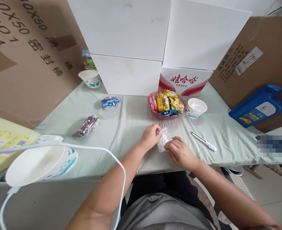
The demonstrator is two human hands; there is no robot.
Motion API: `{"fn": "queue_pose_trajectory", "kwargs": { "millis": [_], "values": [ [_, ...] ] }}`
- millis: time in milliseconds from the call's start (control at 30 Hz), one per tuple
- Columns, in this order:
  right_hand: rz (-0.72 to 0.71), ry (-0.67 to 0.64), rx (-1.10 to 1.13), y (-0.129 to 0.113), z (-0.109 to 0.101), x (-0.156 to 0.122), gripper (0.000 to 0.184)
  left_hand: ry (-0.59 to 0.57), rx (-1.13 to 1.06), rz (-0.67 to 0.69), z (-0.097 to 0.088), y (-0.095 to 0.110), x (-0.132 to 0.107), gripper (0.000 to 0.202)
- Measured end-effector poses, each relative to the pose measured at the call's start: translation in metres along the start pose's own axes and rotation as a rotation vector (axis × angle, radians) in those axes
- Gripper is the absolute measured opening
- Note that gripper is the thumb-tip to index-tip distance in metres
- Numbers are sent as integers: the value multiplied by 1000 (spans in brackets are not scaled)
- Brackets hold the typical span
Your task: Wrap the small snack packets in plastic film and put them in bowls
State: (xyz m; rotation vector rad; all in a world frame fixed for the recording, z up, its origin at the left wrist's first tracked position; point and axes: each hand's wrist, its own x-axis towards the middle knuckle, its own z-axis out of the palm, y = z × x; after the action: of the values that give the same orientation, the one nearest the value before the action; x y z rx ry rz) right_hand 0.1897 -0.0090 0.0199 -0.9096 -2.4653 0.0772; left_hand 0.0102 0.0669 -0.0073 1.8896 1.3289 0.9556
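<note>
Between my two hands, near the table's front edge, is a crumpled clear plastic bag [162, 140]. The fingers of my left hand [152, 135] pinch its upper left side. My right hand [181, 152] has its thumb and fingertips closed on the lower right side of the same bag. Whether anything lies inside the bag I cannot make out. Just beyond my hands stands a pink glass bowl [152, 111] heaped with wrapped snacks [169, 101], mostly yellow, with pink and blue ones. A white utility knife [203, 141] lies to the right of my right hand.
Paper bowls stand at right [195, 112], back left [90, 79] and front left [65, 164]. A bagged blue packet [110, 102] and a bagged dark brown packet [87, 126] lie at left. A white cable [105, 149] crosses the front left. White boxes [131, 73] and a blue bottle [256, 107] border the table.
</note>
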Motion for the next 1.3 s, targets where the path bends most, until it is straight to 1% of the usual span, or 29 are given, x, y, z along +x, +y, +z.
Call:
{"fn": "queue_pose_trajectory", "kwargs": {
  "millis": [67,100,167,233,300,367,467,567,600,667,733,800,833,900,967,1033,1067,1133,1167,1200,1233,1267,1300],
  "values": [
    [-1,-13,47,3,-4,9,19,-74,-298,-64,1,3,-2,22],
    [22,9,46,6,-6,14,18,-104,-438,-98,1,6,-2,27],
    [114,100,3,15,-7,26,17,-139,-661,-155,0,10,-4,40],
    [217,178,-37,25,-6,38,15,-142,-797,-205,-3,15,-5,48],
    [292,203,-27,35,-2,47,14,-118,-887,-252,-6,18,-5,46],
    [335,200,14,41,5,51,14,-104,-962,-285,-9,19,-5,40],
    [391,261,137,46,18,51,17,-100,-950,-275,-9,18,-4,41],
    [523,343,428,46,31,46,26,-36,-827,-235,-5,14,-2,46],
    [581,337,540,45,35,44,31,1,-790,-224,-2,13,-2,46],
    [690,272,707,44,40,40,38,54,-734,-205,1,12,-1,45],
    [759,209,771,44,41,37,39,70,-706,-196,4,10,-1,45],
    [792,209,783,47,32,35,40,81,-680,-206,5,8,-1,42],
    [795,232,783,52,24,34,41,100,-659,-217,5,6,0,40],
    [795,321,739,69,-2,36,42,156,-598,-240,4,2,1,34],
    [809,454,605,97,-35,39,42,179,-536,-246,4,-2,2,28],
    [863,604,380,134,-68,43,39,159,-474,-226,5,-4,3,24],
    [920,607,279,153,-83,44,38,144,-442,-208,5,-4,3,23],
    [1110,497,138,185,-104,44,32,127,-374,-155,6,-3,2,20],
    [1172,472,59,196,-110,42,29,123,-343,-123,6,-3,2,19],
    [1197,474,-13,200,-111,41,27,120,-316,-92,6,-2,1,17],
    [1176,506,-73,199,-110,39,27,115,-296,-65,6,-2,1,14],
    [1117,555,-105,193,-104,39,27,108,-280,-45,6,-1,0,12],
    [1032,590,-92,181,-95,39,27,101,-267,-30,6,-1,0,11]
  ]
}}
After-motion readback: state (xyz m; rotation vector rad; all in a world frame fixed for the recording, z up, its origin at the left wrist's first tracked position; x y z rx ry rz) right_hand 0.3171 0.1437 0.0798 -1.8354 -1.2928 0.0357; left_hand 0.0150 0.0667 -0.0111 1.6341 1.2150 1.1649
